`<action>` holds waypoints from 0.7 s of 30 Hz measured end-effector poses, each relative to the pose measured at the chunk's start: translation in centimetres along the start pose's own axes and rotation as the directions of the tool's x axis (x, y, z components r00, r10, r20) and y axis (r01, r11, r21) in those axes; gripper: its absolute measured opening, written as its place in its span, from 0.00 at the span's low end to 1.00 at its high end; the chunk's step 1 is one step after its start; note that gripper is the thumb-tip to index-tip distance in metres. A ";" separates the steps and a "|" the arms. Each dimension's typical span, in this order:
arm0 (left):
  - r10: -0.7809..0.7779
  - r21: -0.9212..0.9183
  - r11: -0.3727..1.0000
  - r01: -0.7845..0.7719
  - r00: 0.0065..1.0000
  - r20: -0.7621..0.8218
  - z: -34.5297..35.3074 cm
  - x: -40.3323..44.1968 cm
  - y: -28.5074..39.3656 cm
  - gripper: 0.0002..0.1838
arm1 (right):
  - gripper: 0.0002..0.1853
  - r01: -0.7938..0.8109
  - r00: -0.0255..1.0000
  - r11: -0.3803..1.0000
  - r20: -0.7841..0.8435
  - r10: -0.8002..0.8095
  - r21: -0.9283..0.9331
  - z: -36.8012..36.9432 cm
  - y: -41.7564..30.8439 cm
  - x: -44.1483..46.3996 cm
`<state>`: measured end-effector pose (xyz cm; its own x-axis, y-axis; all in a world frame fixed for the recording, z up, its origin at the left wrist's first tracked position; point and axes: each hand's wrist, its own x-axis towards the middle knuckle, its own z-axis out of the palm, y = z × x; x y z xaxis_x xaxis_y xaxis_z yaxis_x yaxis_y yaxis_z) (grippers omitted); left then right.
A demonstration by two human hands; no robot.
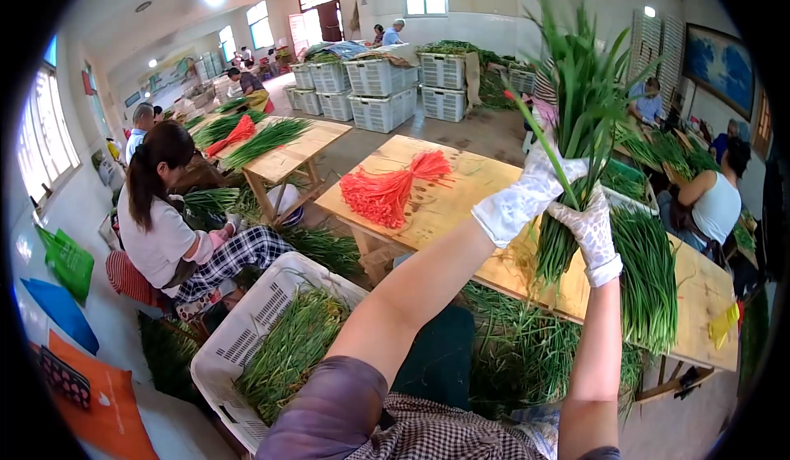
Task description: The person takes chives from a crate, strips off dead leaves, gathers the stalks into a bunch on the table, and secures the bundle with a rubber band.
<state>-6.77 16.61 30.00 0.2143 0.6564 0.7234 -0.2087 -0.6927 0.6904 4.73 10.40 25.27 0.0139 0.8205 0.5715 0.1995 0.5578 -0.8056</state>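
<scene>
A tall bunch of green stalks (580, 90) stands upright above the wooden table (485, 250). My right hand (586, 221), in a patterned white glove, is closed round its lower part. My left hand (535, 192), gloved too, is closed at the bunch just above it, with one loose stalk with a reddish tip (539, 135) slanting across it. To the right, a pile of green stalks (646, 275) hangs over the table's near edge. A bundle of red ties (395, 187) lies on the table's left part.
A white crate (218, 353) of cut greens sits at my lower left. Loose greens (527, 353) cover the floor below the table. A seated person (169, 221) works at the left, another (712, 201) at the right. Stacked crates (383, 90) stand behind.
</scene>
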 end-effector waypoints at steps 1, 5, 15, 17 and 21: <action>-0.091 -0.004 0.996 0.091 0.995 -0.028 0.1 0.0 -2.0 0.29 | 0.31 0.001 0.998 0.998 0.058 0.003 -0.056 -0.3 2.3 0.6; -0.168 -0.071 0.984 0.160 0.978 -0.127 1.6 -0.1 -5.0 0.26 | 0.34 -0.003 0.999 1.000 0.053 0.004 -0.019 0.7 7.5 0.5; -0.344 -0.074 0.928 0.365 0.916 0.208 -4.3 -13.5 4.8 0.76 | 0.28 -0.039 0.958 0.960 -0.284 -0.042 -0.276 1.9 -2.9 -10.4; -0.211 -0.093 0.973 0.213 0.977 0.028 -1.7 -17.5 5.5 0.60 | 0.36 -0.052 0.986 0.908 -0.165 -0.019 -0.417 4.3 -0.7 -13.1; -0.629 -0.539 0.750 0.383 0.666 -0.402 -1.1 -20.2 0.7 0.20 | 0.49 -0.049 0.989 0.738 0.070 0.130 -0.673 8.2 -1.7 -16.9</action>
<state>-12.34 3.20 15.83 -0.1092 0.9927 0.0518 -0.5888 -0.1066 0.8012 -3.82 -3.34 15.70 -0.0295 0.8926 0.4499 0.8060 0.2875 -0.5174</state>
